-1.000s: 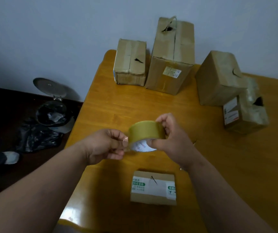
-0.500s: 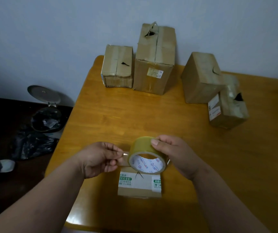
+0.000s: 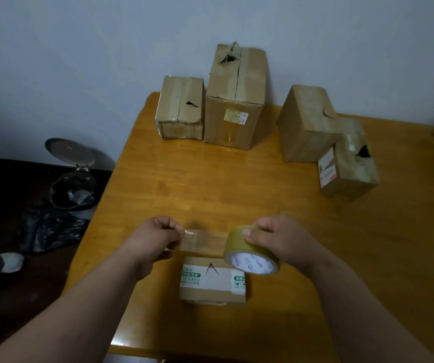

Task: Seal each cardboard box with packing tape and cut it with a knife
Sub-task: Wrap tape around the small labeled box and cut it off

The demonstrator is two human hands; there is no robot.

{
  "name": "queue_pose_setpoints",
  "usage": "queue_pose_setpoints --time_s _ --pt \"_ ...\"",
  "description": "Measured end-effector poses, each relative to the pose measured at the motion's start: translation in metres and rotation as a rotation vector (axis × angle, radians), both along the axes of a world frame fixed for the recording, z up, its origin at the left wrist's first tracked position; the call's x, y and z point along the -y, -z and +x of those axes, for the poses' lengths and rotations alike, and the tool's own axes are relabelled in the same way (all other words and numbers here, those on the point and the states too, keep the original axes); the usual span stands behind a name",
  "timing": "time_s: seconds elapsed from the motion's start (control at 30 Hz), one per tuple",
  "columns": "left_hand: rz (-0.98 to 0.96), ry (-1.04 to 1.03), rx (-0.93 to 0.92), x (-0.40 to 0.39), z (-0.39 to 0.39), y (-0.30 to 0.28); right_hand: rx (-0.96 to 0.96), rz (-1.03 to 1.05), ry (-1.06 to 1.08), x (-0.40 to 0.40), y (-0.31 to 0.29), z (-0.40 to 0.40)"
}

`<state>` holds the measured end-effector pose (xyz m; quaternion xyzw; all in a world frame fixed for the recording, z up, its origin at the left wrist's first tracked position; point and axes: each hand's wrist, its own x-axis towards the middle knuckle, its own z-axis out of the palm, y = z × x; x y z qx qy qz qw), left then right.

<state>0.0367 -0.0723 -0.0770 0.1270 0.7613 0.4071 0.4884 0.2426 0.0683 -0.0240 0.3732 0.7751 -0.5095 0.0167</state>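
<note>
1. Your left hand [image 3: 155, 235] pinches the free end of the clear tape strip [image 3: 205, 241]; your right hand [image 3: 276, 238] grips the tape roll [image 3: 250, 254] — strip stretched level between them.
2. Small cardboard box [image 3: 212, 282] sits on the wooden table [image 3: 236, 184] just below the roll, near the front edge — white labels on top.
3. Four larger boxes [image 3: 234, 100] stand well apart at the far side.
4. An open bin [image 3: 73, 179] stands on the floor to the left.
</note>
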Motion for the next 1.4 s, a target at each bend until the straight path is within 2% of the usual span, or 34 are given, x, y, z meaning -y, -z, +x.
queue_pose_setpoints --time_s 0.13,0.2,0.27,0.33,0.53,0.7,0.83,1.0,1.4 --pt "0.010 0.014 -0.052 -0.004 0.008 -0.002 0.096 0.055 -0.011 0.002 0.009 0.002" --pt "0.001 0.023 -0.106 -0.004 0.014 -0.002 0.191 0.180 -0.087 0.002 0.013 0.002" --pt "-0.001 -0.011 -0.133 -0.002 0.013 -0.002 0.369 0.380 -0.194 -0.001 0.016 0.002" --pt "0.007 -0.016 -0.116 0.001 0.011 -0.003 0.463 0.458 -0.212 -0.004 0.019 0.006" --pt "-0.035 0.041 -0.047 0.009 0.006 0.000 0.313 0.300 -0.108 -0.002 0.023 0.012" --pt "-0.039 0.063 -0.025 0.014 0.014 0.012 0.488 0.366 -0.227 -0.002 0.026 0.016" --pt "-0.060 0.088 -0.057 0.015 0.017 0.020 0.555 0.309 -0.205 0.002 0.038 0.019" --pt "-0.126 0.113 -0.158 0.019 0.022 0.035 0.584 0.294 -0.142 0.009 0.058 0.020" --pt "-0.251 0.217 -0.493 0.013 0.031 0.050 0.671 0.412 -0.148 0.017 0.070 0.018"
